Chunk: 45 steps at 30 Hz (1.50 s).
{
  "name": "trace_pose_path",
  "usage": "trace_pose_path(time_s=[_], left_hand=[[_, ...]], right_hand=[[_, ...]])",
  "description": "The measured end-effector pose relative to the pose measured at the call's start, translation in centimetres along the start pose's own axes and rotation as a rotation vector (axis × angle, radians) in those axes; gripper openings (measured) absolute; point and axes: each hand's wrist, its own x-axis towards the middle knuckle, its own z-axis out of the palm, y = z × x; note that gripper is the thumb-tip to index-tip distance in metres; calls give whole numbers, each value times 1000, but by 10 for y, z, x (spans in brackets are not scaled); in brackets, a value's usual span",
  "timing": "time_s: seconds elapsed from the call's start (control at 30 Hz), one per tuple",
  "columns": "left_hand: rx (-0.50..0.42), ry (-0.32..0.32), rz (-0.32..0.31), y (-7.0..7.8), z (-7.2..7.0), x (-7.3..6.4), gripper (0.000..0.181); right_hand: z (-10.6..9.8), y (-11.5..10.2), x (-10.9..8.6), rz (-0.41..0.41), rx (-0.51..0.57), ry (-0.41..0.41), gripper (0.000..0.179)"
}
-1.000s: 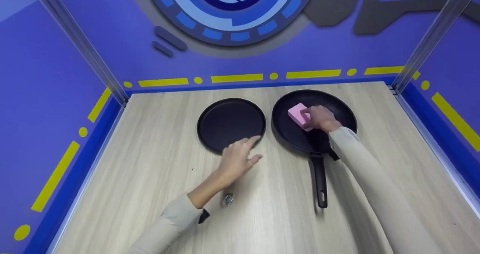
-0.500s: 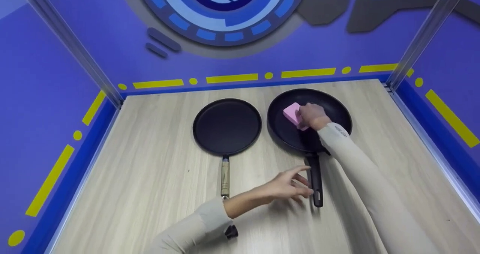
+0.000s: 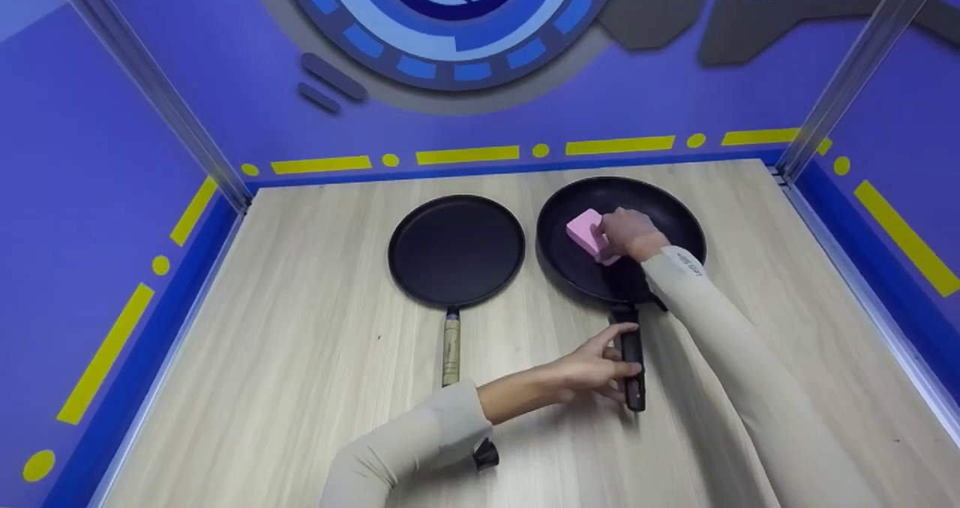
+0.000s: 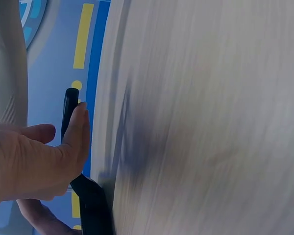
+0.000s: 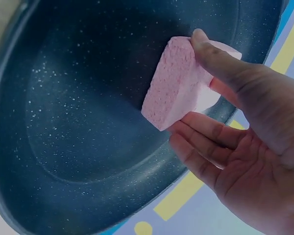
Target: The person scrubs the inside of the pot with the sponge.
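A pink sponge (image 3: 584, 230) is pinched in my right hand (image 3: 630, 232), over the inside of a black frying pan (image 3: 660, 200). In the right wrist view the thumb lies on one face of the sponge (image 5: 169, 81), the fingers on the opposite side; the speckled pan (image 5: 83, 112) spreads beneath. My left hand (image 3: 589, 369) has its fingers and thumb at the pan's black handle (image 3: 635, 397), gripping it from the left. The left wrist view shows the dark handle (image 4: 70, 110) running behind the fingers, above the blurred tabletop.
Left of the frying pan lies a flat black crepe pan (image 3: 456, 249) with a wooden handle (image 3: 451, 350), partly covered by the left sleeve. Both pans rest on a pale wood table (image 3: 315, 305). Blue panels (image 3: 480, 129) enclose its back and sides.
My left hand has moved right from the crepe pan's near edge to the frying pan's handle and taken hold of it. The right hand keeps the sponge over the pan with little shift.
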Motion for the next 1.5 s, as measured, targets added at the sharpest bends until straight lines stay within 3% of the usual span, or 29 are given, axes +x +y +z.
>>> trace_pose_path(time_s=[0.17, 0.33, 0.53, 0.97, 1.23, 1.5], left_hand=[[-7, 9, 3, 0, -2, 5, 66], [-24, -26, -1, 1, -3, 9, 73], [-9, -30, 16, 1, -3, 10, 76], [42, -50, 42, 1, -4, 10, 77], [43, -25, 58, -2, -1, 10, 77], [55, 4, 55, -2, 0, 10, 78]], right_hand=[[5, 5, 1, -21, 90, -1, 21], [12, 16, 2, -46, 161, 22, 32], [13, 22, 13, -50, 110, 66, 37], [16, 36, 29, 145, -135, 258, 44], [11, 55, 8, 254, -168, 278, 33], [3, 69, -17, 270, -193, 193, 54]])
